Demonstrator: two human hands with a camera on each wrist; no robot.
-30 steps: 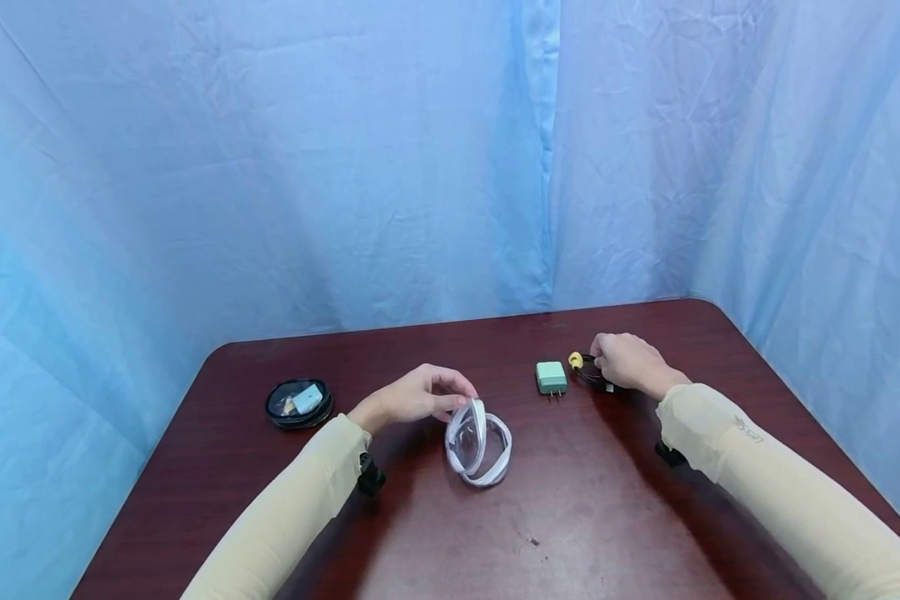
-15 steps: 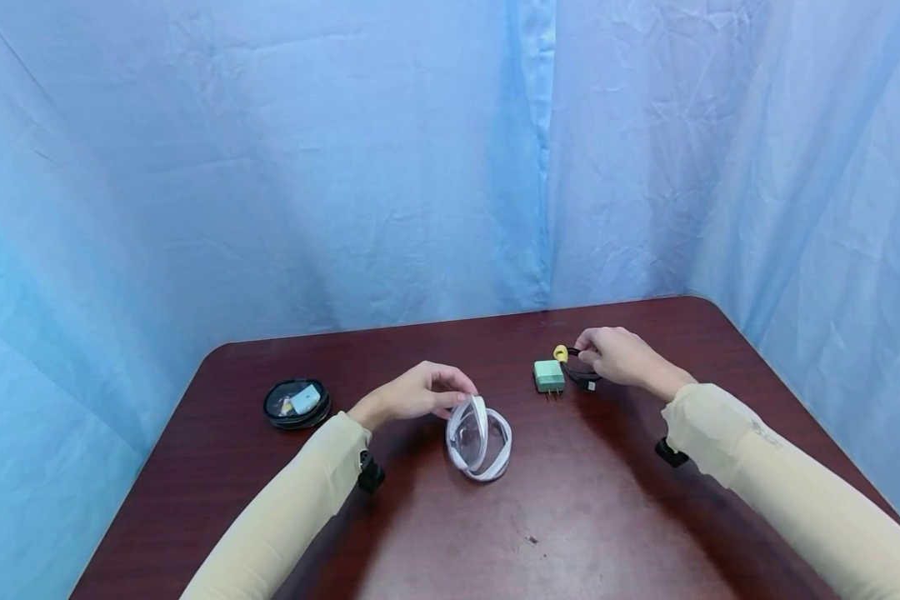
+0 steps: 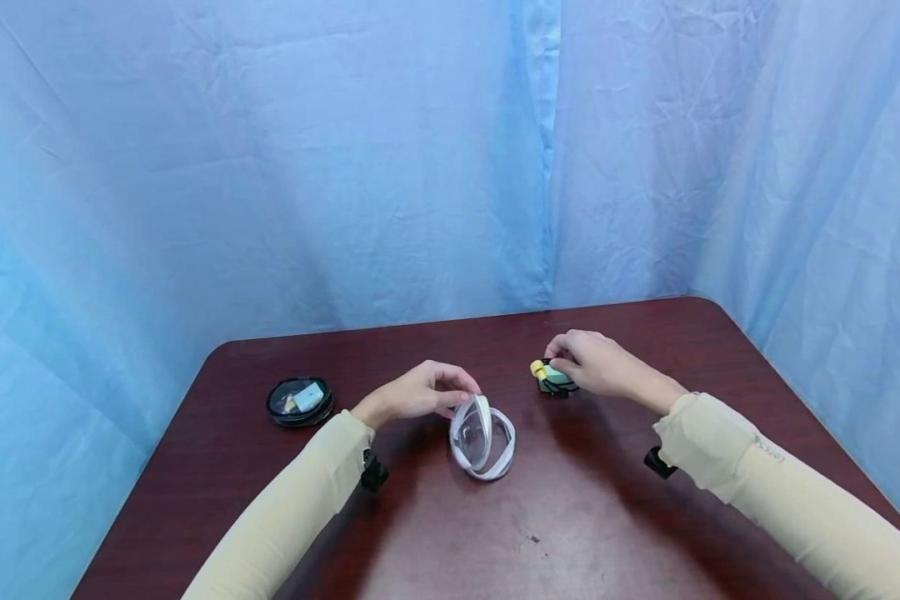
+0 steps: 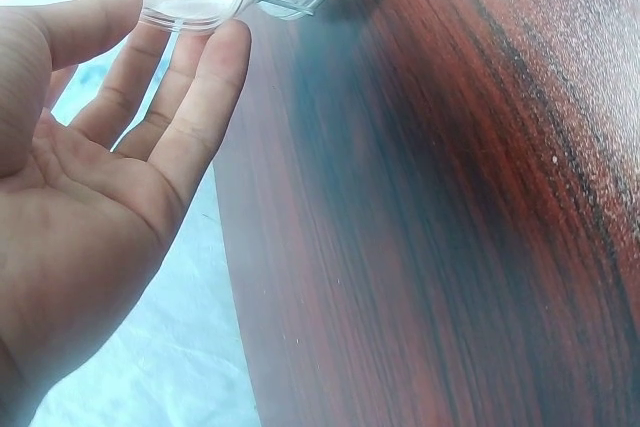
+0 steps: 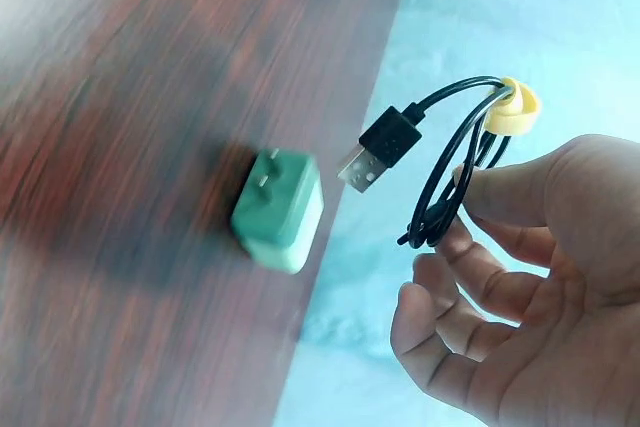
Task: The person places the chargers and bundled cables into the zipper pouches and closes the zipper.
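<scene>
Head view: the left hand (image 3: pixel 420 392) pinches the raised lid of a clear round container (image 3: pixel 483 437) at its fingertips, on the dark red surface (image 3: pixel 570 517). The right hand (image 3: pixel 600 364) holds a black USB cable (image 3: pixel 547 375) (bundled with a yellow tie) just over the green charger (image 3: pixel 557 382).

Left wrist view: the fingers (image 4: pixel 195 97) lie nearly straight, tips touching the container's clear rim (image 4: pixel 190 7).

Right wrist view: thumb and fingers (image 5: pixel 480 267) clamp the cable (image 5: pixel 450 167); its plug (image 5: pixel 380 142) hangs just beside the charger (image 5: pixel 280 209).
</scene>
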